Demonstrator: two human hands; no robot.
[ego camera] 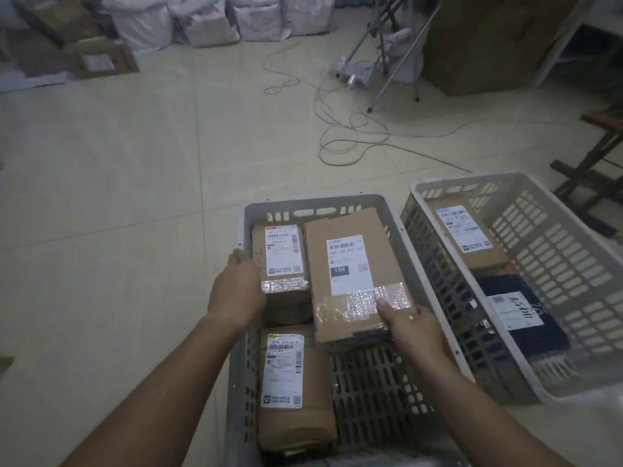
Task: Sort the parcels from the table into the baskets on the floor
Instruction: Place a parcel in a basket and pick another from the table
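Note:
A grey basket (pixel 246 372) sits on the floor below me, holding several brown parcels. My right hand (pixel 411 326) grips the near right corner of a long brown parcel (pixel 354 227) labelled 15H, thumb on its taped top. My left hand (pixel 237 293) holds the left side of a smaller brown parcel (pixel 283 251) with foil tape, at the basket's far left; its fingers are hidden behind the parcel. Another brown parcel (pixel 293 392) lies in the near left of the basket. A white basket (pixel 553 264) to the right holds a brown parcel (pixel 465 230) and a dark parcel (pixel 519 318).
Loose cables (pixel 340 129) trail across the tiled floor beyond the baskets. A metal stand (pixel 387 55) and a large cardboard box (pixel 488 42) are at the far right. White sacks (pixel 209 25) and boxes line the far wall. Dark furniture legs (pixel 586 170) stand at the right.

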